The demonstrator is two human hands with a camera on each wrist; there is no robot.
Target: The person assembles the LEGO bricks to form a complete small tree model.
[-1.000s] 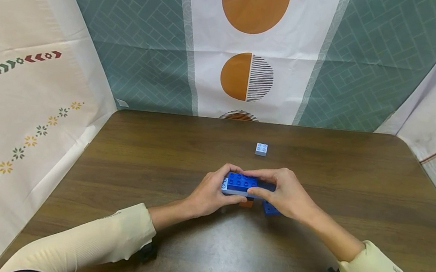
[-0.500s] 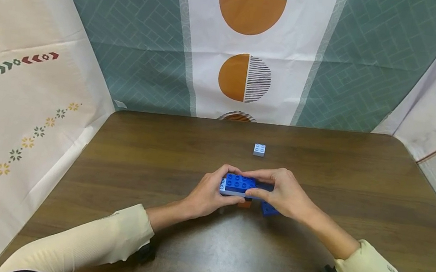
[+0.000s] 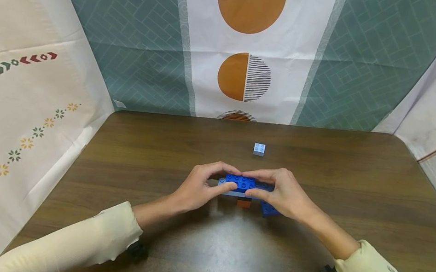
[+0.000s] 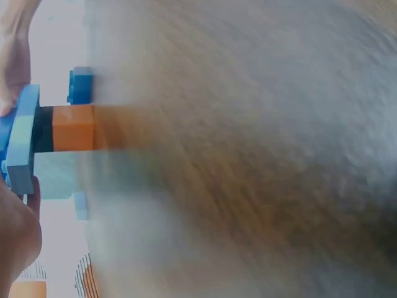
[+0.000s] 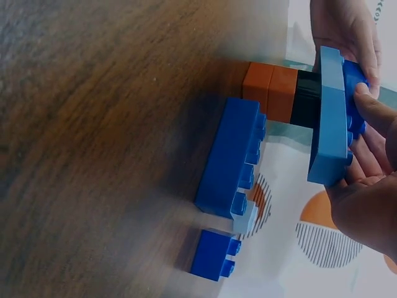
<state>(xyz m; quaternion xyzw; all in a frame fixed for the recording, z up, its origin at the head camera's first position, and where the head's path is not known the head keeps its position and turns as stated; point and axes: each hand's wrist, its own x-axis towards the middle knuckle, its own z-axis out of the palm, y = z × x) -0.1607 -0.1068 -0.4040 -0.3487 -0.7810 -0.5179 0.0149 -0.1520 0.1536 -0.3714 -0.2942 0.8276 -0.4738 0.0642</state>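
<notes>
Both hands meet at a stack of toy building bricks. Its top is a bright blue brick (image 3: 241, 182), lying across a light blue layer (image 5: 329, 133). Beneath that layer come a dark brick (image 5: 305, 99) and orange bricks (image 5: 270, 90) standing on the table. With thumb and fingers, my left hand (image 3: 198, 186) pinches the blue brick's left part. My right hand (image 3: 286, 197) pinches its right part, thumb on the near side and fingertips behind. The left end of the light blue layer sticks out past the blue brick.
A long blue brick (image 5: 228, 158) lies on the table (image 3: 149, 145) right of the stack, with a smaller blue brick (image 5: 209, 254) beyond it. Farther back sits a pale blue square brick (image 3: 259, 149). Patterned cloth (image 3: 252, 43) hangs behind the table.
My left hand has shifted from the light blue layer's left end up onto the blue brick, thumb now on its near side. The right hand keeps its hold.
</notes>
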